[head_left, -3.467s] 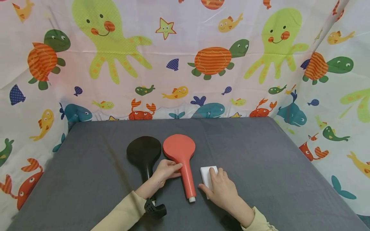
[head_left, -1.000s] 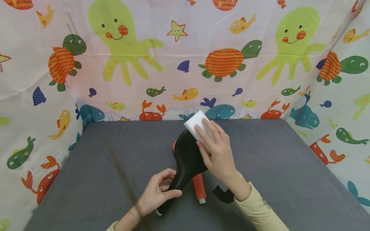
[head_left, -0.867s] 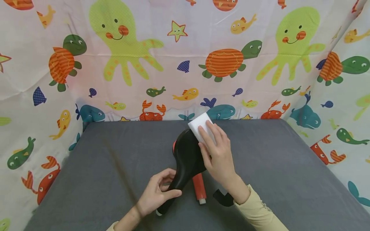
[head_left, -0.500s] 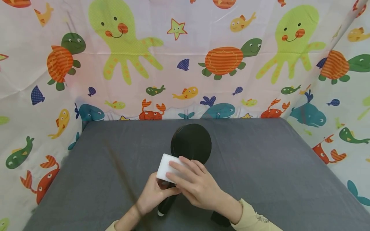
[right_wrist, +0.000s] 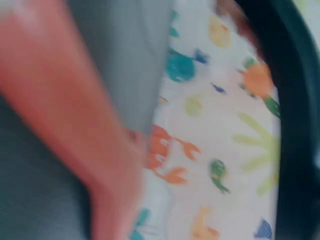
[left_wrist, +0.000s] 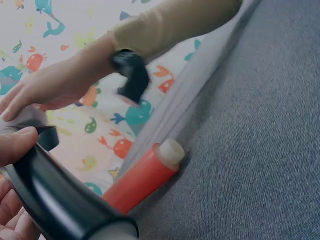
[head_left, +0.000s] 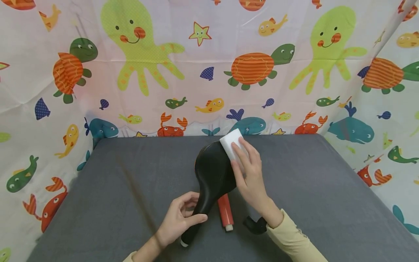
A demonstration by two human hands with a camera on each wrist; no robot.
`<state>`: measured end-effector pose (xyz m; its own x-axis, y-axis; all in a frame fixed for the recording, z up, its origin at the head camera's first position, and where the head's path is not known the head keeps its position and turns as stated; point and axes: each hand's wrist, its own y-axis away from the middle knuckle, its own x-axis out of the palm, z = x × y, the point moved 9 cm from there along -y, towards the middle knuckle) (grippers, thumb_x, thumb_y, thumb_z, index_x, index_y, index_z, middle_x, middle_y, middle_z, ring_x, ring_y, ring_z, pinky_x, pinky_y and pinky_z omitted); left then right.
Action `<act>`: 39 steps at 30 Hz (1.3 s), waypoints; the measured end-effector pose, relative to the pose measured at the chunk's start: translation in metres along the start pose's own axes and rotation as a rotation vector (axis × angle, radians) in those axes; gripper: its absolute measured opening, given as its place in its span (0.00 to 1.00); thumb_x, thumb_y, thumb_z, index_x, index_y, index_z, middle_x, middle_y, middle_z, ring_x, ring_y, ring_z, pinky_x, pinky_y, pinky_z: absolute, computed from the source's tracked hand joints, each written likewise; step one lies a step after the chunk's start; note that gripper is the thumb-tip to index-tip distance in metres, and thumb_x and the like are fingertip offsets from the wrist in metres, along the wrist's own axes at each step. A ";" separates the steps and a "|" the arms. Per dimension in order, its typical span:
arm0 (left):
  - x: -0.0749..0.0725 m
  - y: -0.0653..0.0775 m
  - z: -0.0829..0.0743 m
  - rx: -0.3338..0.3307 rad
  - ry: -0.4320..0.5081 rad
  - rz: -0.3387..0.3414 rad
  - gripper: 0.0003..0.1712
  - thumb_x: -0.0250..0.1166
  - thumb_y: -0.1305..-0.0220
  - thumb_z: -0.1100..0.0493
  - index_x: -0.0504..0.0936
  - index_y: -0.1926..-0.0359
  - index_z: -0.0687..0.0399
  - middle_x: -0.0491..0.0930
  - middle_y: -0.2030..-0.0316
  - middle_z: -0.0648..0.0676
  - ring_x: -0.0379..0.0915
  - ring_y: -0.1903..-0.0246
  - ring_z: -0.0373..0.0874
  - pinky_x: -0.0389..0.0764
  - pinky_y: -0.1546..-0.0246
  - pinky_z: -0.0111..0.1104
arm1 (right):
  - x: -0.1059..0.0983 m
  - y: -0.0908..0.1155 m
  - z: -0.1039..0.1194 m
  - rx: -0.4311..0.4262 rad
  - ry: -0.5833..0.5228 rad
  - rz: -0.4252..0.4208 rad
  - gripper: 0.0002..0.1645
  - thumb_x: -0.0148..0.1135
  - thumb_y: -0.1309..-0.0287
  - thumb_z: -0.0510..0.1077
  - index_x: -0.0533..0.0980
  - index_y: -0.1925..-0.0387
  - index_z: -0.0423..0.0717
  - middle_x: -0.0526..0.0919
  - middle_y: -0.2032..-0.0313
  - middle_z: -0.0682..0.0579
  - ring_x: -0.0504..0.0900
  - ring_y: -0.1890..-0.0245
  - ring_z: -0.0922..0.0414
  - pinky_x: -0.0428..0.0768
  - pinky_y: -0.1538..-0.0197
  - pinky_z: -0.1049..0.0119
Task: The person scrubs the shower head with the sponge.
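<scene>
In the head view, my left hand (head_left: 178,222) grips the handle of a glossy black round-headed paddle (head_left: 212,163), thumb on top, head raised and tilted. A white sponge block (head_left: 231,142) lies against the upper right edge of that head, held by the fingers of my right hand (head_left: 251,174). Under the black paddle lies a red paddle (head_left: 225,211); mostly its handle with a white end shows. The left wrist view has the black handle (left_wrist: 65,200) up close and the red handle (left_wrist: 142,177) beyond. Blurred in the right wrist view are the red paddle (right_wrist: 70,100) and a black edge (right_wrist: 300,120).
Dark grey cloth (head_left: 294,182) covers the table. A curtain (head_left: 196,65) printed with sea animals stands behind and at both sides. A black strap-like piece (head_left: 255,225) is at the right wrist. A blurred brown streak (head_left: 137,193) crosses the left of the view.
The left hand went from the red paddle to the black one, now raised over the red. The right hand lifted the sponge; half a second ago it was near the handle, now at the head's edge.
</scene>
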<state>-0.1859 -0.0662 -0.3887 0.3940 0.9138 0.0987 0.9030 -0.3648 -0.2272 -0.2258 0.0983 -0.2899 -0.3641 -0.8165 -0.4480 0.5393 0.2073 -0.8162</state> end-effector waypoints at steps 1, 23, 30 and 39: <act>-0.001 0.000 0.000 -0.002 0.026 0.001 0.22 0.68 0.49 0.70 0.73 0.51 0.69 0.77 0.60 0.63 0.77 0.60 0.45 0.81 0.63 0.37 | 0.002 0.006 0.002 -0.013 -0.001 0.005 0.24 0.48 0.33 0.49 0.69 0.40 0.45 0.63 0.37 0.42 0.59 0.38 0.43 0.62 0.44 0.43; 0.007 -0.003 -0.006 0.043 0.112 0.090 0.23 0.63 0.45 0.73 0.70 0.48 0.72 0.77 0.55 0.64 0.77 0.57 0.46 0.80 0.61 0.37 | -0.012 -0.022 0.002 -0.089 -0.082 -0.041 0.22 0.52 0.40 0.39 0.72 0.44 0.39 0.65 0.38 0.41 0.58 0.36 0.42 0.55 0.39 0.43; -0.002 -0.004 -0.005 0.022 0.097 0.011 0.24 0.63 0.44 0.71 0.69 0.46 0.72 0.75 0.53 0.65 0.76 0.56 0.48 0.80 0.59 0.37 | 0.007 0.013 0.039 -0.226 -0.021 0.022 0.21 0.47 0.34 0.46 0.73 0.44 0.42 0.67 0.40 0.38 0.61 0.39 0.37 0.58 0.40 0.46; -0.001 -0.002 0.001 -0.034 0.285 0.071 0.24 0.54 0.37 0.71 0.63 0.40 0.72 0.74 0.47 0.61 0.73 0.49 0.50 0.73 0.50 0.35 | 0.020 0.044 0.076 -0.474 -0.040 0.104 0.17 0.50 0.35 0.43 0.75 0.48 0.41 0.69 0.43 0.36 0.63 0.41 0.37 0.61 0.40 0.49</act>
<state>-0.1883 -0.0658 -0.3888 0.4846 0.8002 0.3533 0.8746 -0.4365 -0.2110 -0.1511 0.0501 -0.3069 -0.2924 -0.7967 -0.5290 0.1629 0.5036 -0.8484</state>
